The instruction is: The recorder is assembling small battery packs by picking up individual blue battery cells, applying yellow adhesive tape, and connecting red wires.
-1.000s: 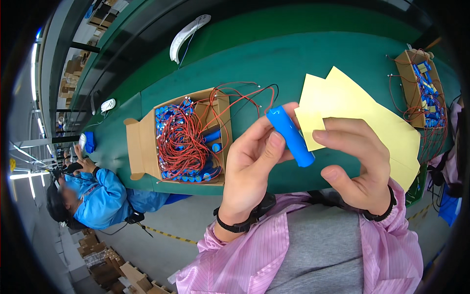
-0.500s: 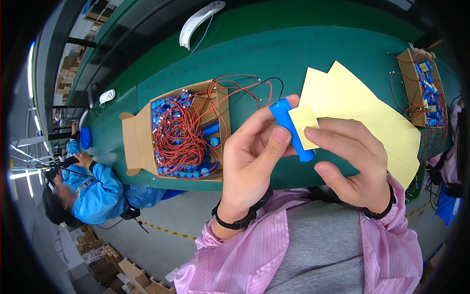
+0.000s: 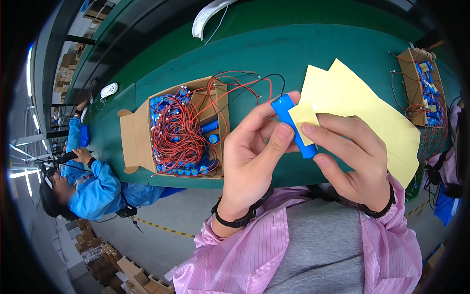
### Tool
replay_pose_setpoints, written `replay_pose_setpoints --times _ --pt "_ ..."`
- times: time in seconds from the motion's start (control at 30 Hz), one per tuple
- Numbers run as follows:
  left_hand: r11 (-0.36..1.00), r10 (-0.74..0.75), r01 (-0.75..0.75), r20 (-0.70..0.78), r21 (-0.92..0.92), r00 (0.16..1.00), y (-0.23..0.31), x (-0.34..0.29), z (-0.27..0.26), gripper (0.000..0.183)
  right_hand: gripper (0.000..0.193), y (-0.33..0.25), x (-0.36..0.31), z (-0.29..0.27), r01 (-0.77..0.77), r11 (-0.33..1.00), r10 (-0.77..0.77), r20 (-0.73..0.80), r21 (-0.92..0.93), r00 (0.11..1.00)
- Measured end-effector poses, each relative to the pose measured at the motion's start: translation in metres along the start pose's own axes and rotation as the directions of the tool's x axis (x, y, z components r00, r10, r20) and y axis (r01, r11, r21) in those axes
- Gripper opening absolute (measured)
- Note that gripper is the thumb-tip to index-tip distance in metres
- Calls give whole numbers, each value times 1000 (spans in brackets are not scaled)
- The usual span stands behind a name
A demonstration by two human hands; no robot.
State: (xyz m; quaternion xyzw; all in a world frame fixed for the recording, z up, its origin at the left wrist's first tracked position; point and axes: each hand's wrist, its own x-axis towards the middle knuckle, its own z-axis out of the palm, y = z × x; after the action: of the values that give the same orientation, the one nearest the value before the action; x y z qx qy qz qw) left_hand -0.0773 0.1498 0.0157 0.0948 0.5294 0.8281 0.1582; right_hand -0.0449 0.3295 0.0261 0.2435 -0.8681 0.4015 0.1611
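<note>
My left hand [image 3: 254,154] is closed around a blue cylindrical battery [image 3: 284,109], which is tilted in front of me. A black wire and a red wire run from its upper end toward the box on the left. A small pale yellow sticker [image 3: 303,114] lies against the battery's right side. My right hand [image 3: 355,159] touches the sticker with its fingertips, while its thumb stands apart near the battery's lower end. Large pale yellow sheets [image 3: 352,93] lie on the table behind my right hand. The battery's underside is hidden.
An open cardboard box [image 3: 137,139] of blue batteries with tangled red wires [image 3: 178,130] stands left. Another box [image 3: 410,93] holds batteries with yellow pieces at the far right. A white curved part [image 3: 203,22] lies at the back. A person in blue [image 3: 100,188] is at the left.
My right thumb has come nearer to the battery's lower end, and the right fingertips have shifted slightly left on the sticker. The person in blue has moved an arm.
</note>
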Motion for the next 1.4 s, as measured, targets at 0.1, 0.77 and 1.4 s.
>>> replay_pose_setpoints --times 0.1,0.77,1.4 --pt "1000 1 -2 9 6 1000 -3 -1 -1 41 44 -1 0 0 -5 1000 5 -4 -21 1000" --pt "896 -241 234 29 -378 970 2 5 -12 48 29 -2 -6 1 52 976 -62 40 212 997" --pt "796 -426 92 444 598 788 -29 4 13 30 31 15 -23 -14 -383 433 503 134 816 854"
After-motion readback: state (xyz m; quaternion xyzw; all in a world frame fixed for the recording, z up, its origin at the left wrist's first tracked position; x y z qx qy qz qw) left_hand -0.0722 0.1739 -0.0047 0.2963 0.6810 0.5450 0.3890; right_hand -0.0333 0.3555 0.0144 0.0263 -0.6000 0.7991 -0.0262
